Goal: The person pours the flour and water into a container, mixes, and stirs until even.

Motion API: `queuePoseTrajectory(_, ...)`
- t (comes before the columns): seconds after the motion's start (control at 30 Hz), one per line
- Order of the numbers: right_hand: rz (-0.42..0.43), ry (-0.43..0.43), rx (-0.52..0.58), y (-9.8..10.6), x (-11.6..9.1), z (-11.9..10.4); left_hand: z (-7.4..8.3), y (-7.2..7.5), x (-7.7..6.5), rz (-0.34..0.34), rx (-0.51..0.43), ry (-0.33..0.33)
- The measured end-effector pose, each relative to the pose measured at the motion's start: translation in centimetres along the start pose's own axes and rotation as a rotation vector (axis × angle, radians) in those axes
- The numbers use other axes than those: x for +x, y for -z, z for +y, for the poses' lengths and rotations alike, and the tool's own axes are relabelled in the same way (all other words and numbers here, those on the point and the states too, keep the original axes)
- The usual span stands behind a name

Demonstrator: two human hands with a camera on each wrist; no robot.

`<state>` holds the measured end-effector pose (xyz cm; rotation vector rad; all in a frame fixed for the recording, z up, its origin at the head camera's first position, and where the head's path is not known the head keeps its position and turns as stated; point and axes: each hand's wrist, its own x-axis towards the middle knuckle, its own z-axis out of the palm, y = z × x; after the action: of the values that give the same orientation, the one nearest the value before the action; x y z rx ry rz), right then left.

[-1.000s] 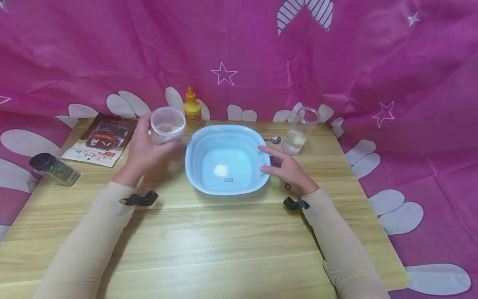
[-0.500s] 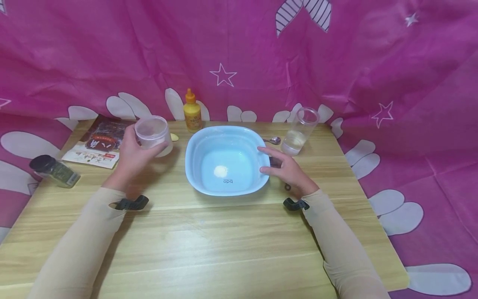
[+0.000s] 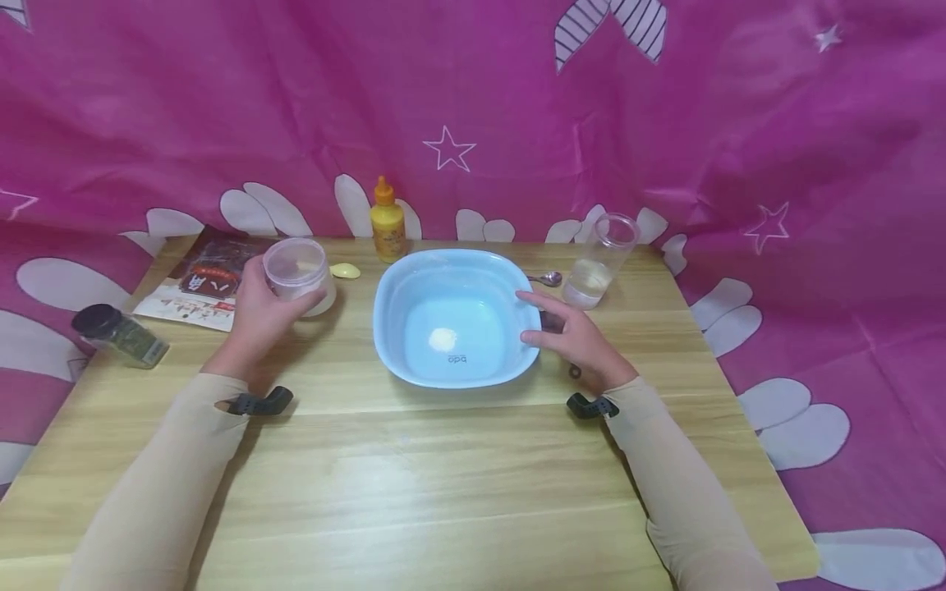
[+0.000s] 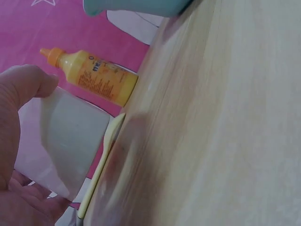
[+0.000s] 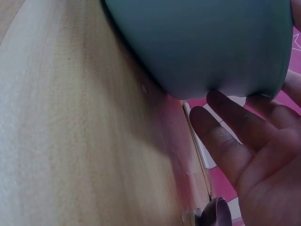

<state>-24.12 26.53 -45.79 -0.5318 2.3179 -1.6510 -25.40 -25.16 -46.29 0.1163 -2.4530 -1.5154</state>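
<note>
My left hand (image 3: 260, 316) grips a clear plastic jar (image 3: 296, 267) between thumb and fingers, upright and low at the table's left side. White powder shows through its wall (image 4: 75, 136) in the left wrist view. Right beside the jar lies a pale yellow spoon (image 3: 345, 270), its handle partly hidden. A light blue basin (image 3: 399, 365) stands mid-table with a small heap of white powder (image 3: 442, 339) on its floor. On the basin's right rim rest the thumb and index fingertip of my right hand (image 3: 580, 341), while other fingers (image 5: 230, 110) touch the outer wall below.
Behind the basin stands a yellow squeeze bottle (image 3: 388, 226). To the right are a metal spoon (image 3: 548, 279) and a tall clear cup (image 3: 591, 275) of liquid. A brown-and-white packet (image 3: 195, 283) and a black-lidded spice jar (image 3: 126, 338) lie at left. A pink curtain (image 3: 473, 98) hangs behind.
My left hand has carried the jar leftward and down, away from the basin, uncovering the yellow spoon. My right hand stays at the basin's rim. The head view shifts slightly.
</note>
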Motion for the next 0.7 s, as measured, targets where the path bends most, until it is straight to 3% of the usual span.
queuePoseTrajectory(0.2,0.014,-0.009,0.027,-0.4,-0.1,-0.1,-1.0,0.3,0.2,-0.025,-0.005,0.012)
queuePoseTrajectory(0.7,0.015,-0.014,0.005,-0.5,-0.2,-0.5,-1.7,0.3,0.5,-0.021,0.019,0.003)
